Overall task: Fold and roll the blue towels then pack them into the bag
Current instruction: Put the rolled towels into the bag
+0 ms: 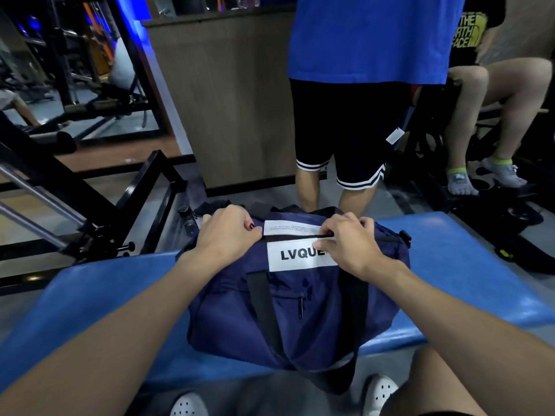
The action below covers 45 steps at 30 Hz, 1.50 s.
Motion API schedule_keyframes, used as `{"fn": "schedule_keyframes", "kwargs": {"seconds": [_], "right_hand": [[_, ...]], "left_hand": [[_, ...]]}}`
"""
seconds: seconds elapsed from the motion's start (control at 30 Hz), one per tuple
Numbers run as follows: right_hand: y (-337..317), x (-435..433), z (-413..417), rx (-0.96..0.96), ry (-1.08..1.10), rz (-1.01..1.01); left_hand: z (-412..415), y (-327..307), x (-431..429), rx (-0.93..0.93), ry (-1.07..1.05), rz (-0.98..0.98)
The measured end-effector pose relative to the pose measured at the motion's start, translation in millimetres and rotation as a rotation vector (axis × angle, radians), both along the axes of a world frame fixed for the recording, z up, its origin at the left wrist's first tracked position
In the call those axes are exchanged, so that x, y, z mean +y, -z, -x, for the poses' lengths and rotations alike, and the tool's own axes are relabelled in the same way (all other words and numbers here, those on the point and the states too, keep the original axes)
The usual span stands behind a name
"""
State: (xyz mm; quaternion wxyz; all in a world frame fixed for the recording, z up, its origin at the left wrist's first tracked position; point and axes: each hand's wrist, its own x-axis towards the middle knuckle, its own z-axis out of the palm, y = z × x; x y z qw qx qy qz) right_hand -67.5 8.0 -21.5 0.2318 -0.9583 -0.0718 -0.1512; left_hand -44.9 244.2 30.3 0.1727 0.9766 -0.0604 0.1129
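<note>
Bag [300, 310] is sitting on bench [450, 259], dead ahead. Zipper [294, 236] is running left-right across its top: left hand [228, 232] is gripping the bag's left end, right hand [351, 244] is pinching the zipper — no towels showing.

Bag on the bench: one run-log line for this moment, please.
bag: navy, on blue bench; left hand: grips bag's top end; right hand: pinches at top zip; towels: none in view
</note>
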Motion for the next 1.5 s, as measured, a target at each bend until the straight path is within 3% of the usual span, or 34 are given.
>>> {"fn": "schedule_keyframes", "kwargs": {"seconds": [0.37,0.6,0.67,0.8,1.0,1.13,1.27,1.5], "right_hand": [[3,-1,2,0.006,0.025,-0.028],[1,-19,7,0.049,0.053,-0.065],[1,-25,9,0.055,0.060,-0.049],[1,-37,14,0.126,0.092,-0.041],[9,-59,23,0.188,0.201,0.182],[1,-59,18,0.098,0.190,0.124],[-15,-55,11,-0.030,0.225,0.029],[-34,-35,3,-0.123,0.198,-0.116]], "left_hand": [[-5,-11,69,-0.245,-0.118,-0.497],[-7,-7,74,-0.281,-0.128,-0.598],[-7,-5,73,-0.286,0.012,-0.544],[-2,2,74,-0.068,0.326,-0.481],[-5,10,81,-0.070,0.228,-0.446],[-10,2,84,-0.041,0.215,-0.331],[-15,-26,91,0.011,0.148,-0.080],[-17,-28,102,-0.080,0.098,0.036]]}}
